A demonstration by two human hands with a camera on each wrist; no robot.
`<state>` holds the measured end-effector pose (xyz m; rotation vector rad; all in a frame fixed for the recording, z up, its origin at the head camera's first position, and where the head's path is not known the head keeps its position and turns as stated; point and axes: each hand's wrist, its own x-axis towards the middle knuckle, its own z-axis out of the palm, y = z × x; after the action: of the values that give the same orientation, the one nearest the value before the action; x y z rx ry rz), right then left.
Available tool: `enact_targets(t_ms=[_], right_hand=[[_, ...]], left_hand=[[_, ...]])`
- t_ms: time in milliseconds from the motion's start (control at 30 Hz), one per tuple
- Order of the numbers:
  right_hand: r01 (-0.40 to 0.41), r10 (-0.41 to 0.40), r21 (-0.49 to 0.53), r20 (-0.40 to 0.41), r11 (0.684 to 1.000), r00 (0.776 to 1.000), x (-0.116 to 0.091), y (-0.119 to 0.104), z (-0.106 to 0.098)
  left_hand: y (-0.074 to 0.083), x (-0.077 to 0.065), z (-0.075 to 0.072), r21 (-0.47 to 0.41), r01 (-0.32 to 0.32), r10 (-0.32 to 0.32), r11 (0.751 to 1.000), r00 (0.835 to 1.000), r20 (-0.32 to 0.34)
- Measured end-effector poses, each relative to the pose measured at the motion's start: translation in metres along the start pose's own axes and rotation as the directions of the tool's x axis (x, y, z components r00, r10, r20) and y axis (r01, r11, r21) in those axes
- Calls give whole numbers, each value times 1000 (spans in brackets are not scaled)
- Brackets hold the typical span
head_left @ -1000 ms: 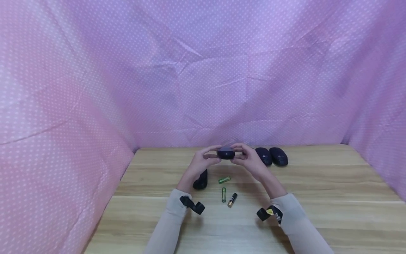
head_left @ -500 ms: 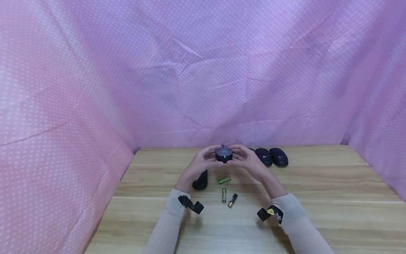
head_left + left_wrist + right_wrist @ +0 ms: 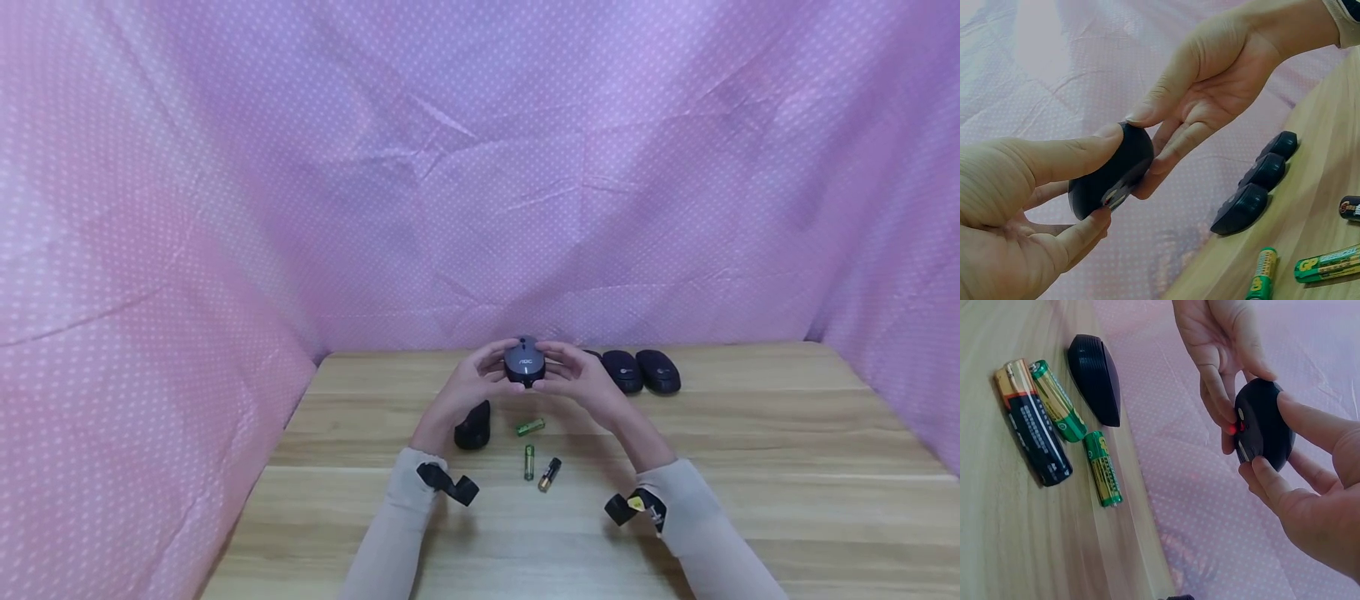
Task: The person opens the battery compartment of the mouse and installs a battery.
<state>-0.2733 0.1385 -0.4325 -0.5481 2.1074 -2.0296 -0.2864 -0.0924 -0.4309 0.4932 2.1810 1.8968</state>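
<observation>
A dark computer mouse (image 3: 524, 363) with a grey top and a light logo is held up over the far part of the table, tilted so its top faces the head camera. My left hand (image 3: 474, 385) pinches its left side between thumb and fingers. On the other side, my right hand (image 3: 588, 385) grips it the same way. In the right wrist view the mouse's underside (image 3: 1250, 428) shows a red glow near the left fingertips. Below the hands lie two green batteries, one crosswise (image 3: 530, 427) and one lengthwise (image 3: 529, 462), beside a black-and-gold battery (image 3: 550, 475).
Another black mouse (image 3: 473, 427) sits on the wooden table (image 3: 750, 450) near my left wrist. Dark mice stand in a row at the back right, including one (image 3: 622, 372) and its neighbour (image 3: 659, 372). A pink dotted cloth (image 3: 480, 208) hangs behind the table.
Both hands have tilted the mouse, turning its grey top and logo toward the head camera; it was seen end-on before. They have shifted slightly left. The batteries have stayed put.
</observation>
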Motion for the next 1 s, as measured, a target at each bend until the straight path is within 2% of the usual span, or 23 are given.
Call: enact_targets(t_ms=[367,600,833,1000], right_hand=[[52,-52,-1,0,999,999,2,5,24],[72,-72,8,11,997,997,11,10,45],[73,-76,-134,-22,988,997,19,11,75],[63,-67,-216,-10,974,998,25,8,92]], left_hand=[[-2,-9,-15,42,43,-44,998,999,25],[-5,-18,-35,109,84,-84,990,996,-12],[-9,-32,-61,144,119,-118,982,993,-19],[-15,-41,-81,159,82,-85,984,996,11]])
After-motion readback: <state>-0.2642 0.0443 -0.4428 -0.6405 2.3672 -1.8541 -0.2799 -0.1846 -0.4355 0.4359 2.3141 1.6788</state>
